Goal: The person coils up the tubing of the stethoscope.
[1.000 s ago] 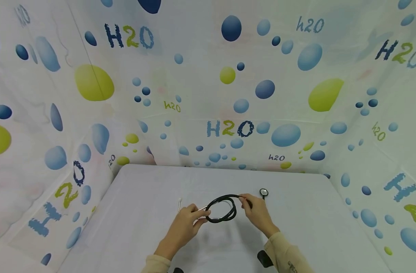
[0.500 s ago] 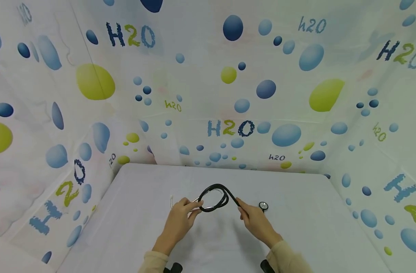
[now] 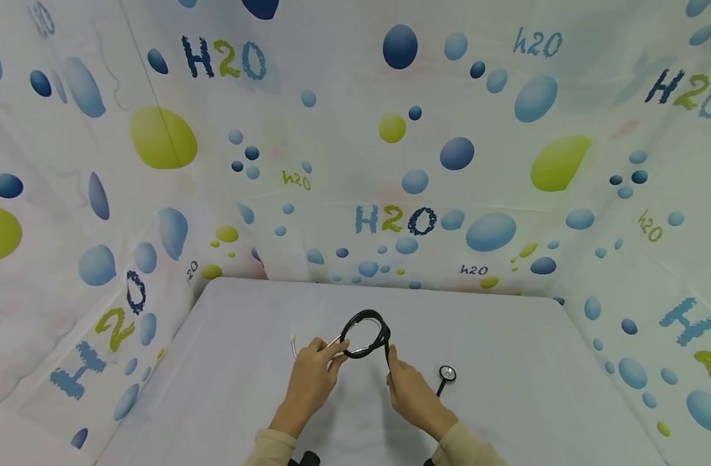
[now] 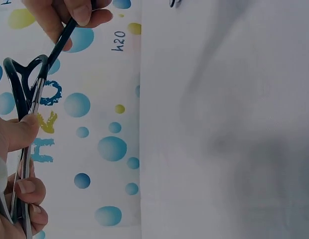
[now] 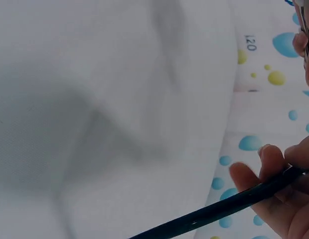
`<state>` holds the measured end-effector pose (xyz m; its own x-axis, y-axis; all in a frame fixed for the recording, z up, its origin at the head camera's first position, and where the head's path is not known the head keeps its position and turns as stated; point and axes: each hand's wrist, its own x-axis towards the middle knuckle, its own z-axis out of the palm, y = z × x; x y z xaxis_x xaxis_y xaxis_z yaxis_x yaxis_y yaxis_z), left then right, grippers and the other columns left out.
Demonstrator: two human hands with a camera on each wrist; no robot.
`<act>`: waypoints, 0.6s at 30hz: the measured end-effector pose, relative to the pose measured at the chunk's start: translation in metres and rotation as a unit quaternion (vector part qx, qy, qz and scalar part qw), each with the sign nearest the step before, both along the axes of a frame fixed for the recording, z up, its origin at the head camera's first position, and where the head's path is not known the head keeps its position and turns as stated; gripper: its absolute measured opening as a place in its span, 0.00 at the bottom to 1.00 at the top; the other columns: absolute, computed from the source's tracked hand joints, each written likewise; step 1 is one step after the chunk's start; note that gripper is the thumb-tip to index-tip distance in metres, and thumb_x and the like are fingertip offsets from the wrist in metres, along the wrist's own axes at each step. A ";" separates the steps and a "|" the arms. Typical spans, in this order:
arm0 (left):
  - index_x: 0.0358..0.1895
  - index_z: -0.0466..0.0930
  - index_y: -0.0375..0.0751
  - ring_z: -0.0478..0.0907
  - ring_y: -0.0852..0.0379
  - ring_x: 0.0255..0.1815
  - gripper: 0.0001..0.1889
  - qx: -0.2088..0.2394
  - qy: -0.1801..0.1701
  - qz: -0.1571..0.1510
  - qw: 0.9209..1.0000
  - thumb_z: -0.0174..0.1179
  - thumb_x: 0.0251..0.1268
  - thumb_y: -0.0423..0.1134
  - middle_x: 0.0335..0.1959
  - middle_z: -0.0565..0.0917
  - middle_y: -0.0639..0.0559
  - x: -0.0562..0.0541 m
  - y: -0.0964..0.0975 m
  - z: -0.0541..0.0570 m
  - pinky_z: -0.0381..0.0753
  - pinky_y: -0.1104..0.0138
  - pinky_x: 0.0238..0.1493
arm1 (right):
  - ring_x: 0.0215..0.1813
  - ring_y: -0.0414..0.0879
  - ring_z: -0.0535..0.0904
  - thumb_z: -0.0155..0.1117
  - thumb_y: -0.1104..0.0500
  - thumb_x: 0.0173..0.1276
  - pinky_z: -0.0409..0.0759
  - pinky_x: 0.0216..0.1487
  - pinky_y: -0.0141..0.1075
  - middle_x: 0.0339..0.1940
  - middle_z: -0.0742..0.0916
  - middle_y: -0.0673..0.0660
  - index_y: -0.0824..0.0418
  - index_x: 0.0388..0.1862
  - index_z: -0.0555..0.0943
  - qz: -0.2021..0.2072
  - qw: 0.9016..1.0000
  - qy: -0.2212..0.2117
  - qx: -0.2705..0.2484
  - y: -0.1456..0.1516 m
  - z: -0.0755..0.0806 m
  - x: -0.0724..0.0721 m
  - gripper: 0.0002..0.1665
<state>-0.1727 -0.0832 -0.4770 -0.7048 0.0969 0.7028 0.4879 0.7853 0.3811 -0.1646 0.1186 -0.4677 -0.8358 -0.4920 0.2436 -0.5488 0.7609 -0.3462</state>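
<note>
A stethoscope with black tubing [image 3: 364, 314] and metal ear tubes is held up above the white table. My left hand [image 3: 313, 377] grips the metal ear tubes and the coiled tubing at the loop's left side; one pale ear tip [image 3: 294, 343] sticks out beyond that hand. The left wrist view shows thumb and fingers round the shiny metal tubes [image 4: 26, 189]. Lower right of the loop, my right hand [image 3: 415, 393] pinches the tubing that comes down from it. In the right wrist view a length of black tubing [image 5: 219, 209] runs out of this hand. The round chest piece [image 3: 447, 373] hangs beyond its far side.
A white-covered table [image 3: 245, 317] lies beneath both hands. Patterned curtains [image 3: 332, 129] with drops and lettering enclose it at the back and sides. Dark wrist-camera parts [image 3: 305, 458] show at the bottom edge by the sleeves.
My right hand has moved left and down, towards the loop, with the tubing in its fingers. The chest piece has dropped lower. The left hand and the loop have shifted slightly left and up.
</note>
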 end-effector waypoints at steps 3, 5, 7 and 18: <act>0.37 0.88 0.46 0.63 0.64 0.20 0.16 0.016 -0.007 -0.002 1.000 0.74 0.40 0.31 0.22 0.75 0.54 0.001 0.000 0.000 0.64 0.72 0.21 | 0.28 0.44 0.77 0.55 0.72 0.65 0.78 0.31 0.36 0.28 0.81 0.58 0.85 0.60 0.62 -0.007 1.000 0.001 0.001 -0.002 0.001 0.000 0.28; 0.37 0.88 0.45 0.63 0.64 0.20 0.16 0.020 -0.006 -0.004 1.000 0.75 0.39 0.31 0.22 0.75 0.54 0.001 0.000 -0.001 0.65 0.72 0.21 | 0.31 0.48 0.80 0.55 0.72 0.64 0.80 0.33 0.37 0.31 0.83 0.62 0.85 0.60 0.63 -0.009 1.000 0.001 0.004 -0.003 0.001 0.001 0.27; 0.37 0.88 0.45 0.63 0.65 0.20 0.16 0.020 -0.004 -0.005 1.000 0.75 0.39 0.31 0.22 0.75 0.54 0.001 0.001 -0.001 0.65 0.72 0.21 | 0.34 0.53 0.82 0.55 0.72 0.64 0.81 0.35 0.40 0.34 0.83 0.65 0.85 0.60 0.63 -0.008 1.000 0.002 0.007 -0.003 0.002 0.001 0.27; 0.37 0.88 0.46 0.64 0.63 0.19 0.15 0.014 -0.002 0.001 1.000 0.75 0.40 0.32 0.22 0.75 0.53 -0.002 0.003 -0.002 0.64 0.71 0.21 | 0.32 0.55 0.82 0.56 0.71 0.64 0.80 0.32 0.41 0.31 0.83 0.66 0.85 0.56 0.66 -0.012 1.000 0.008 -0.004 -0.005 0.005 0.002 0.24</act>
